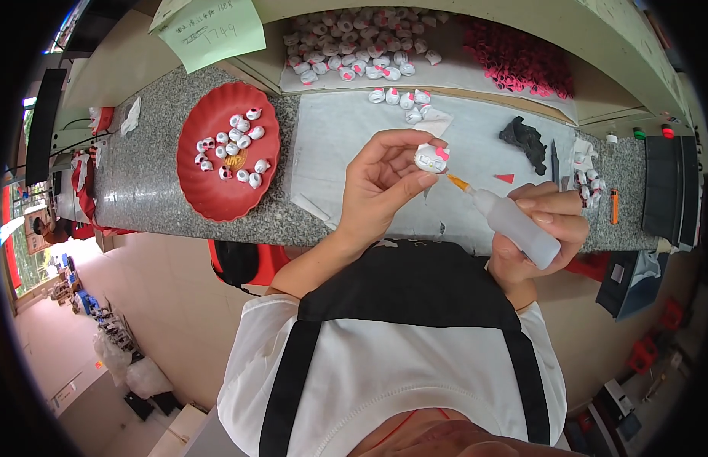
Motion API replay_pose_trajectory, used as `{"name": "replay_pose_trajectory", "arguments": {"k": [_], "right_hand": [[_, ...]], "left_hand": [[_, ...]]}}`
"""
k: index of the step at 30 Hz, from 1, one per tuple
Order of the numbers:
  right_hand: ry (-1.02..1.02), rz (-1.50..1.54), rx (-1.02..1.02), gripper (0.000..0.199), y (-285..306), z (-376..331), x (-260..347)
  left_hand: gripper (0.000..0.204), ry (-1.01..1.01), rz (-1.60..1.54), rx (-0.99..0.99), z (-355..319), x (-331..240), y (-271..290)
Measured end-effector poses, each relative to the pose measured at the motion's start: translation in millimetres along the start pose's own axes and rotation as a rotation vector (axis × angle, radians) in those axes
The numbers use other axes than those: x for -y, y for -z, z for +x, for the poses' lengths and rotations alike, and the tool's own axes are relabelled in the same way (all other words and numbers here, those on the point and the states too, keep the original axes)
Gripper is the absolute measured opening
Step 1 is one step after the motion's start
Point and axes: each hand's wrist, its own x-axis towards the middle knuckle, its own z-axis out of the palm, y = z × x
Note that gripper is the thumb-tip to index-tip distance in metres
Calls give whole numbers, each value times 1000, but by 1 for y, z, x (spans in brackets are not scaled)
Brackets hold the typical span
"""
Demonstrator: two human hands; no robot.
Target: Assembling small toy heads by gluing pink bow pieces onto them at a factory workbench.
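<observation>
Between thumb and fingers, my left hand [384, 179] pinches a small white cat-shaped head [431, 158] with a pink bow on it. My right hand [548, 221] is wrapped round a translucent squeeze bottle [517, 227]. The bottle's orange nozzle [458, 183] points up and left, its tip close to the lower edge of the head; whether they touch I cannot tell. Behind my left hand, several similar white heads [392, 97] stand on the white paper sheet [323, 145], near a small folded white paper [437, 124].
A red scalloped plate [190, 179] holding several white pieces lies at left. The shelf at the back bears piled white heads [354, 46] and pink pieces [517, 61]. To the right are a black crumpled cloth [525, 142], a dark pointed tool [555, 164] and an orange stick [614, 206].
</observation>
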Motion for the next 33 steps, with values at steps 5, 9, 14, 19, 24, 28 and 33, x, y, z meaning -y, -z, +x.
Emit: {"name": "replay_pose_trajectory", "arguments": {"k": [5, 9, 14, 19, 24, 28, 33], "right_hand": [[-16, -1, -13, 41, -2, 1, 0], [-31, 81, 72, 46, 3, 0, 0], [-44, 5, -17, 42, -3, -1, 2], [-36, 27, -27, 42, -1, -1, 1], [-3, 30, -26, 40, 0, -1, 1], [2, 39, -34, 40, -1, -2, 1], [-12, 42, -31, 40, -1, -1, 0]], "left_hand": [[34, 0, 21, 19, 2, -1, -1], [33, 11, 27, 10, 0, 0, 2], [34, 27, 36, 6, 0, 0, 2], [34, 41, 14, 8, -1, 1, 2], [34, 31, 4, 26, -1, 0, 0], [34, 49, 12, 42, -1, 0, -1], [34, 66, 13, 50, -1, 2, -1]]}}
